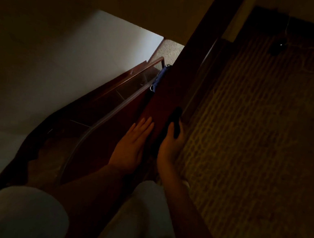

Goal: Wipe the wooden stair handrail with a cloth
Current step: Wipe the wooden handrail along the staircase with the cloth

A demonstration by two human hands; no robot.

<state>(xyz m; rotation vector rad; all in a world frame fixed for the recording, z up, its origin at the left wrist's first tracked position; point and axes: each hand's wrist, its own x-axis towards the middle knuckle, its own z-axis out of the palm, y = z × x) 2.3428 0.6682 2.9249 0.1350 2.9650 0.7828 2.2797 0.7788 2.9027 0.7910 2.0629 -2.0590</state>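
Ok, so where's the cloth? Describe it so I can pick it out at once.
Find the broad reddish wooden handrail running diagonally through the middle, beside the patterned carpet. The right hand grips a small bundle against its carpet-side edge: that is the cloth. It is nearly black, unlike the blue item farther along the rail.

Patterned carpet [253,145] fills the right side, dim, and at the far right a small dark object [277,46] sits on it with a thin cord [310,65] looped beside. Left of the carpet the wooden handrail [165,100] runs near to far. The left hand [131,143] lies flat on it, and the right hand [169,148] grips a dark cloth [175,120] against its right edge.
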